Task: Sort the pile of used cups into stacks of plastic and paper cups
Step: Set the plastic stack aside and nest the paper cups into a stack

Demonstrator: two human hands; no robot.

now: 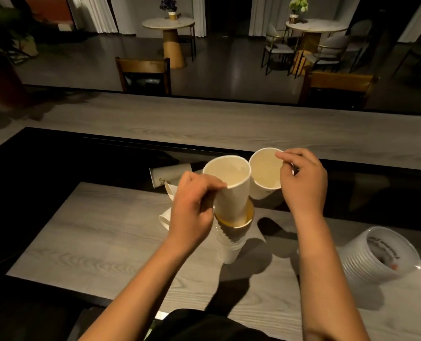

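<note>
- Lowering a paper cup (231, 193) into the paper stack (229, 242) near the middle of the grey table (93, 242), my left hand (192, 207) pinches its near rim between thumb and curled fingers; the cup sits tilted, its base only partly inside the stack's top cup.
- Holding a second paper cup (263, 175) just beside the first, my right hand (303, 183) has thumb and forefinger clamped on the far rim, the other fingers curled behind it. The two rims look close to touching.
- Risk, as I judge it: the stack is tall and leans slightly. Pushing the tilted cup in off-axis could tip the column toward the table's edge.
- Second risk: the cup in my right hand, gripped only at the rim, could buckle or knock the first cup if both move together.
- Lying on their sides behind my left hand are a printed cup (170, 174) and other loose cups (166, 215), still unsorted. A falling stack would scatter into them.
- Standing well apart at the right is the plastic stack (376, 257), tilted toward me. It looks settled, though its far edge sits near the table's rim.
- Hard to make out: my left hand covers how many loose cups remain and whether any are plastic. The stack's foot is in shadow, and the dark gap beyond the table hides whatever lies there. I cannot read the residue inside the plastic cups.
</note>
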